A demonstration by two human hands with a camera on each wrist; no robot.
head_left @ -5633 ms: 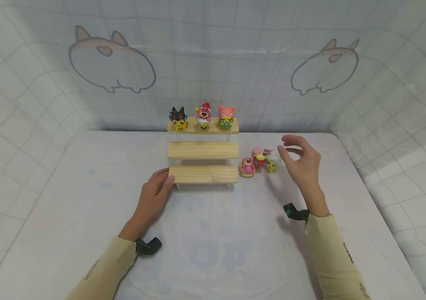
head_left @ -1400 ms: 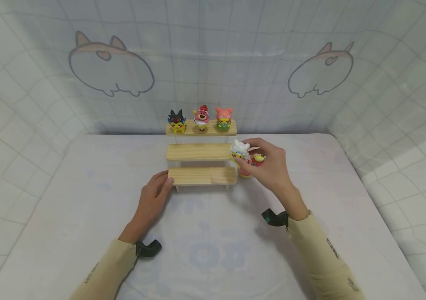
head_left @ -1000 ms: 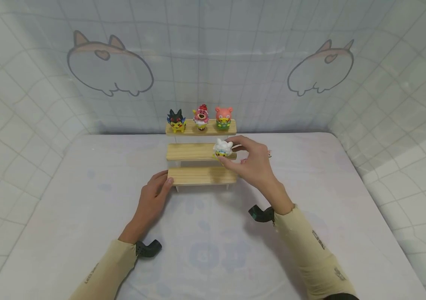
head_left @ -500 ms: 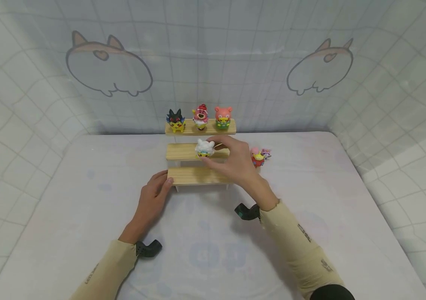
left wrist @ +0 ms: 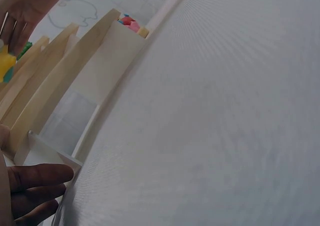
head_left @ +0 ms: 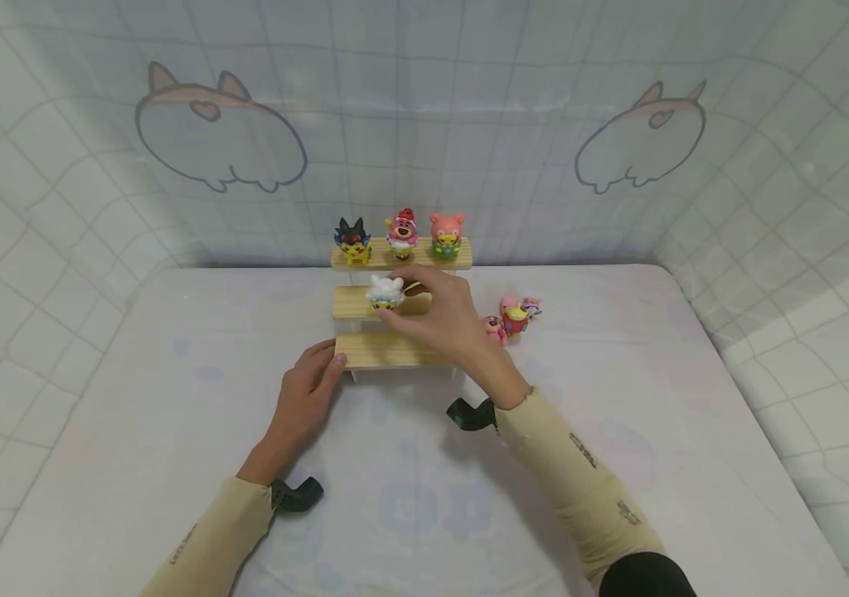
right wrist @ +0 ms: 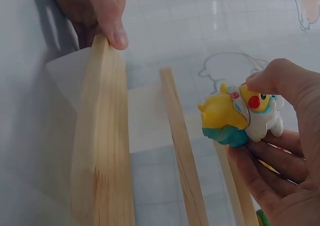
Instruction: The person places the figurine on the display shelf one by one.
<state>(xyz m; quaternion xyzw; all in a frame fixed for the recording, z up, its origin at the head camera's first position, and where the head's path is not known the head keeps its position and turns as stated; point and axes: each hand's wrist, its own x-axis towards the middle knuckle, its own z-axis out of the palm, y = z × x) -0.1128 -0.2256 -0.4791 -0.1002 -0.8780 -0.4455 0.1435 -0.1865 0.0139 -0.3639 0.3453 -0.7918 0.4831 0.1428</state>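
Observation:
A three-step wooden display stand (head_left: pixel 395 352) stands on the cloth-covered table. My left hand (head_left: pixel 307 390) grips its left end at the lowest step, the thumb (right wrist: pixel 117 38) on the plank and the other fingers at the side. My right hand (head_left: pixel 439 319) pinches a yellow figurine with a white fluffy hood (head_left: pixel 384 292) between thumb and fingertips, over the left part of the middle step. In the right wrist view the figurine (right wrist: pixel 237 113) lies sideways to the camera, its turquoise base in sight and the planks beyond it.
On the top step stand a black-hooded yellow figurine (head_left: pixel 353 241), a pink bear figurine with a red top (head_left: pixel 401 234) and a pink-hooded figurine (head_left: pixel 446 236). Right of the stand, a pink figurine (head_left: pixel 495 329) and a red-and-yellow one (head_left: pixel 514 317) cluster with a smaller one (head_left: pixel 532 308).
My right hand has taken the white-hooded figurine from the cluster at the right and carried it leftward along the middle step. My left hand has stayed at the stand's end.

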